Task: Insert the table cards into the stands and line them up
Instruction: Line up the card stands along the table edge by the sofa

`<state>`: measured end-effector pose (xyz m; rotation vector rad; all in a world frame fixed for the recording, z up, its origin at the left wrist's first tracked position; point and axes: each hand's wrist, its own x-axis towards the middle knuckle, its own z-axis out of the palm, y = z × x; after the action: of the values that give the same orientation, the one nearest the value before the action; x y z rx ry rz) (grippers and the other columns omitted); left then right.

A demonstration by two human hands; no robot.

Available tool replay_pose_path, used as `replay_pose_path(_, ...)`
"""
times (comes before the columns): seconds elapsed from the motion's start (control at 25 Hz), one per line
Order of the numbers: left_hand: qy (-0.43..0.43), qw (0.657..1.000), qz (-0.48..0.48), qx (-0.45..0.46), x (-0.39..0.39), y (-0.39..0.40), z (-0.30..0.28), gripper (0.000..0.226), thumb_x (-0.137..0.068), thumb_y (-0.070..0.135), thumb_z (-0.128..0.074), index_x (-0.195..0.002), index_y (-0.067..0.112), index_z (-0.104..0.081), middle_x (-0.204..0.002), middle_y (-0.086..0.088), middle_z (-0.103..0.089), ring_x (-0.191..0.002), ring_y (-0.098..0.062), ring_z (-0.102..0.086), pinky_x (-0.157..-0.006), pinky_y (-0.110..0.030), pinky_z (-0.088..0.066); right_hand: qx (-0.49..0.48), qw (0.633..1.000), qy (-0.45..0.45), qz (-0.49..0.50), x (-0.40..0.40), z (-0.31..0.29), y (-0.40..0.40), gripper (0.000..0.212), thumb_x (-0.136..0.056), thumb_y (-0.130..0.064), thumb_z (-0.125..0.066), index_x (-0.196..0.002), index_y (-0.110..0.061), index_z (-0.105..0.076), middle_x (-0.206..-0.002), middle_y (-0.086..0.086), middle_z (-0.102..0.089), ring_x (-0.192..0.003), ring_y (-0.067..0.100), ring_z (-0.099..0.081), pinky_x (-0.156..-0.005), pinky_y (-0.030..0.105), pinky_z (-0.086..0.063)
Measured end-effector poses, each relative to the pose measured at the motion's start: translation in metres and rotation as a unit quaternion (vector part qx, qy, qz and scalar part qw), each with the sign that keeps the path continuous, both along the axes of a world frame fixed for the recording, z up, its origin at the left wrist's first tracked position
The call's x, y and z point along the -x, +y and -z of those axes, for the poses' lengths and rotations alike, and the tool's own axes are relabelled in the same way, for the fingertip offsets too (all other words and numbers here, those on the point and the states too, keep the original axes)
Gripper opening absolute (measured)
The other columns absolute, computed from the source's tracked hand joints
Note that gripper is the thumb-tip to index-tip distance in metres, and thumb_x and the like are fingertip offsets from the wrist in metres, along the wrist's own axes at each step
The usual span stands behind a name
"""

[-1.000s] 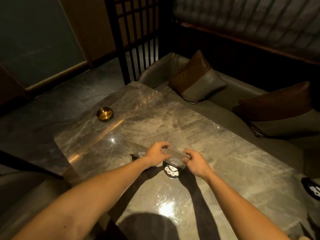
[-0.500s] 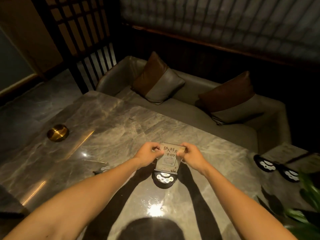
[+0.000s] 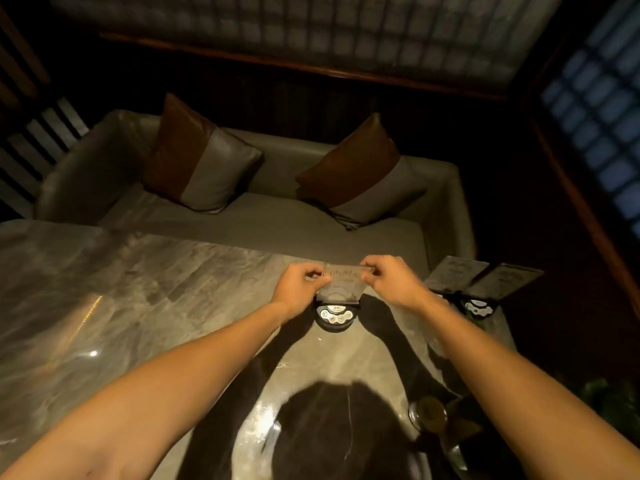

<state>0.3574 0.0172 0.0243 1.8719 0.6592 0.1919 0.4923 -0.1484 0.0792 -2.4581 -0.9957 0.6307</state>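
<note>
A clear table card (image 3: pixel 343 284) with pale lettering stands upright in a round black stand (image 3: pixel 334 315) that has several small buttons on its front. My left hand (image 3: pixel 298 289) pinches the card's upper left corner and my right hand (image 3: pixel 391 280) pinches its upper right corner. The card's lower edge sits in the stand. To the right, two more cards (image 3: pixel 454 272) (image 3: pixel 504 280) lean back in their own black stands (image 3: pixel 478 308) near the table's right end.
The grey marble table (image 3: pixel 138 306) runs to the left. Behind it is a grey sofa (image 3: pixel 263 216) with two brown-and-grey cushions (image 3: pixel 197 157). A glass (image 3: pixel 427 414) and green leaves (image 3: pixel 613 396) sit at the lower right.
The view has swung right, so the brass ashtray has left the frame and the two other carded stands are nearer. The card went from tilted in both hands to upright in the stand.
</note>
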Motion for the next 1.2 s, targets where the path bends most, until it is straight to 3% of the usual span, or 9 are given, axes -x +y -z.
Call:
replay_pose_path(0.12, -0.003, 1.000, 0.004, -0.001, -0.050, -0.014, 0.016, 0.003, -0.083, 0.019, -0.077, -0.084, 0.020, -0.074, -0.087, 0.002, -0.074, -0.080, -0.008, -0.063, -0.081, -0.028, -0.051, 0.017, 1.000, -0.015, 0.003, -0.040, 0.005, -0.019, 0.021, -0.098, -0.021, -0.057, -0.113, -0.023, -0.071, -0.106, 0.000, -0.074, -0.097, 0.020, -0.066, -0.082, 0.044, -0.058)
replay_pose_path(0.32, 0.000, 1.000, 0.019, 0.004, -0.111, -0.029, 0.031, 0.005, -0.084, 0.020, -0.077, -0.088, 0.019, -0.076, -0.086, 0.004, -0.073, -0.082, -0.006, -0.064, -0.078, -0.022, -0.050, 0.018, 0.999, -0.030, 0.020, -0.089, 0.016, -0.039, 0.016, -0.099, -0.019, -0.057, -0.106, -0.021, -0.071, -0.098, 0.002, -0.074, -0.089, 0.021, -0.066, -0.072, 0.036, -0.054)
replay_pose_path(0.48, -0.004, 1.000, 0.024, 0.004, -0.141, -0.036, 0.042, 0.008, -0.083, 0.018, -0.077, -0.090, 0.013, -0.077, -0.086, 0.000, -0.074, -0.079, -0.008, -0.064, -0.081, -0.028, -0.051, 0.052, 0.996, -0.066, 0.000, -0.112, 0.019, -0.047, 0.017, -0.099, -0.020, -0.054, -0.107, -0.017, -0.069, -0.098, 0.006, -0.073, -0.088, 0.025, -0.066, -0.068, 0.036, -0.052)
replay_pose_path(0.72, -0.003, 0.999, 0.031, 0.032, -0.158, -0.049, 0.050, 0.005, -0.084, 0.015, -0.077, -0.084, 0.019, -0.075, -0.083, 0.002, -0.072, -0.081, -0.009, -0.064, -0.082, -0.029, -0.052, 0.086, 0.993, -0.075, -0.008, -0.129, 0.027, -0.057, 0.020, -0.100, -0.021, -0.051, -0.112, -0.016, -0.067, -0.102, 0.007, -0.074, -0.088, 0.024, -0.068, -0.075, 0.045, -0.059)
replay_pose_path(0.96, 0.020, 0.998, 0.049, 0.027, -0.158, -0.054, 0.057, 0.012, -0.085, 0.017, -0.076, -0.082, 0.027, -0.071, -0.081, 0.007, -0.070, -0.079, -0.009, -0.063, -0.076, -0.024, -0.048, 0.110, 0.991, -0.072, -0.014, -0.132, 0.037, -0.063, 0.021, -0.101, -0.020, -0.052, -0.116, -0.018, -0.066, -0.107, 0.004, -0.073, -0.086, 0.020, -0.067, -0.075, 0.042, -0.061)
replay_pose_path(1.2, 0.030, 0.998, 0.037, 0.028, -0.161, -0.053, 0.053, 0.005, -0.086, 0.015, -0.075, -0.085, 0.019, -0.073, -0.082, 0.005, -0.070, -0.080, -0.010, -0.064, -0.081, -0.028, -0.052, 0.103, 0.992, -0.069, -0.010, -0.131, 0.041, -0.061, 0.020, -0.101, -0.018, -0.053, -0.115, -0.018, -0.067, -0.105, 0.003, -0.073, -0.086, 0.017, -0.067, -0.076, 0.040, -0.061)
